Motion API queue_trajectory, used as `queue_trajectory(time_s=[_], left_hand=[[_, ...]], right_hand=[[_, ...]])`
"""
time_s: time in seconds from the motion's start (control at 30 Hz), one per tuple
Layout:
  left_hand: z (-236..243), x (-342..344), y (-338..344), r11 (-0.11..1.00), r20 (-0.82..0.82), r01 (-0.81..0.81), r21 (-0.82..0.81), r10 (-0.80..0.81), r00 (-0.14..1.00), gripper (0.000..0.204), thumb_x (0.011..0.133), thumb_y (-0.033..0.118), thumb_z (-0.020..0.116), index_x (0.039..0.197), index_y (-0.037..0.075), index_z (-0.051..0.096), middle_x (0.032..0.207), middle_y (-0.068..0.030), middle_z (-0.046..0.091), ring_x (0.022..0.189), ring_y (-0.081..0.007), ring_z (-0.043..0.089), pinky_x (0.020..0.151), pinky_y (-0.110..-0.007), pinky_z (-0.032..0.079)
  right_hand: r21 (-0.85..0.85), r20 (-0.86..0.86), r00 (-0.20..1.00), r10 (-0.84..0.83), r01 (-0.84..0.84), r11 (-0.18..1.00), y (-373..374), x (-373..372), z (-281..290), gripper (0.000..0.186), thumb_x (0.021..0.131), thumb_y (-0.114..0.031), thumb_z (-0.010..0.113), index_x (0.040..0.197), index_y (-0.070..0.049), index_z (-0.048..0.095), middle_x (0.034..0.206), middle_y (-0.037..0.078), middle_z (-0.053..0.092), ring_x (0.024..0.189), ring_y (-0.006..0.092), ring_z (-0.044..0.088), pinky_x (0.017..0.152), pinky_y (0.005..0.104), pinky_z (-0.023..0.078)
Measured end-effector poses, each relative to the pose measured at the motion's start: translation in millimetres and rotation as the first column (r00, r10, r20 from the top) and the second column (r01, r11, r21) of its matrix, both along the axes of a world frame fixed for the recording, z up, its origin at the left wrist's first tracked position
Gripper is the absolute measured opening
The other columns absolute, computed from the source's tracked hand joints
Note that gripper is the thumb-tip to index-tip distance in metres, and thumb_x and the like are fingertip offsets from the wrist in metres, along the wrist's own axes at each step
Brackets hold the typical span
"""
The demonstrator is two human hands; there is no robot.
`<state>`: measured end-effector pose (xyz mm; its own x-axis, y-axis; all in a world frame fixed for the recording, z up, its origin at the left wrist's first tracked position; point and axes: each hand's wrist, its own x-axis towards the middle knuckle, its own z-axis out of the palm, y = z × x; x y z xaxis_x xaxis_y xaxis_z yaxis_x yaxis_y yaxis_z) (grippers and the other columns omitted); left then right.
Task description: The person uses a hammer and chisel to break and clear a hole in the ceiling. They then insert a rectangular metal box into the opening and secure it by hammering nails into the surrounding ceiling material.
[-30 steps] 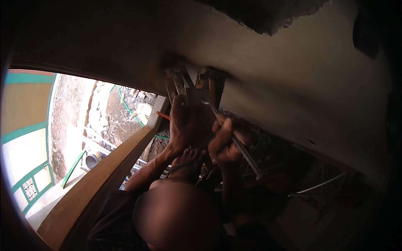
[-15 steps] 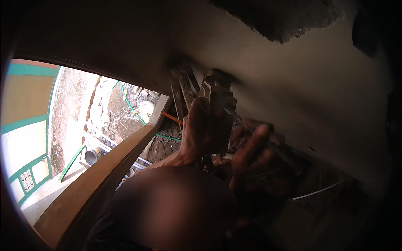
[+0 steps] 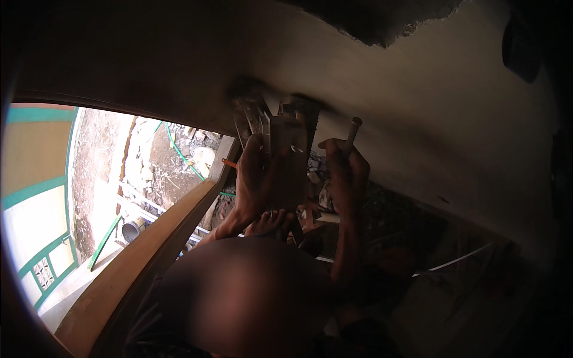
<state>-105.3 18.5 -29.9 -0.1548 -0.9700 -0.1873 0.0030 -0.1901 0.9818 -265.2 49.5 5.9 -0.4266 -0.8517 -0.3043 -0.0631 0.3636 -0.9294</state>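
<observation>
In the middle of the head view, my left hand (image 3: 252,176) is closed along the left side of a box-like block (image 3: 290,134) standing by the wall. A small shiny spot shows on the block's face; what it is cannot be made out. An orange stick (image 3: 229,163) pokes out left of this hand; whether the hand holds it is unclear. To the right of the block and apart from it, my right hand (image 3: 349,176) grips a short dark rod (image 3: 354,131) with a thicker end, tilted upward. Shadow hides much of the fingers.
A bare foot (image 3: 268,222) is below the block. The plastered wall (image 3: 418,119) rises beyond, with a ragged-edged hole (image 3: 382,24). A long wooden plank (image 3: 140,247) slants at left. Rubble, a green hose (image 3: 178,149) and a grey bucket (image 3: 132,229) lie outside.
My right hand has drawn away from the block, and its rod has swung from lying slantwise at the block's face to pointing upward. My left hand stays on the block. The view has shifted slightly.
</observation>
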Motion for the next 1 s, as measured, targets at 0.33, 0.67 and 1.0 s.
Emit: queue_trajectory(time_s=[0.33,0.67,1.0], left_hand=[[7,5,8,0.945,0.313,0.164,-0.282,-0.071,0.947,0.031,0.086,0.02,0.066,0.103,0.002,0.047,0.072,-0.0153,0.061,0.062,-0.0289,0.065,0.054,-0.036,0.048],[10,0,14,0.938,0.353,0.204,-0.281,-0.097,0.931,0.027,0.086,0.017,0.065,0.102,0.003,0.048,0.078,-0.0143,0.06,0.067,-0.0354,0.066,0.052,-0.038,0.049],[-10,-7,6,0.932,0.499,0.215,-0.291,-0.044,0.866,0.024,0.087,0.018,0.064,0.097,0.003,0.05,0.08,-0.0176,0.062,0.069,-0.0366,0.065,0.055,-0.039,0.049]], right_hand=[[0.002,0.068,0.994,0.089,-0.09,0.996,-8,8,-4,0.025,0.076,-0.015,0.078,0.09,0.002,0.067,0.071,0.002,0.064,0.063,0.0073,0.058,0.057,0.0224,0.045],[-0.006,-0.03,0.991,0.13,-0.13,0.991,-2,9,-27,0.013,0.08,-0.007,0.071,0.085,0.004,0.068,0.076,0.008,0.068,0.072,0.0107,0.063,0.068,0.0267,0.05],[0.098,-0.16,0.974,0.161,-0.147,0.984,-11,11,-34,0.019,0.083,-0.018,0.068,0.084,0.002,0.069,0.072,0.006,0.067,0.069,0.0091,0.061,0.064,0.0254,0.046]])
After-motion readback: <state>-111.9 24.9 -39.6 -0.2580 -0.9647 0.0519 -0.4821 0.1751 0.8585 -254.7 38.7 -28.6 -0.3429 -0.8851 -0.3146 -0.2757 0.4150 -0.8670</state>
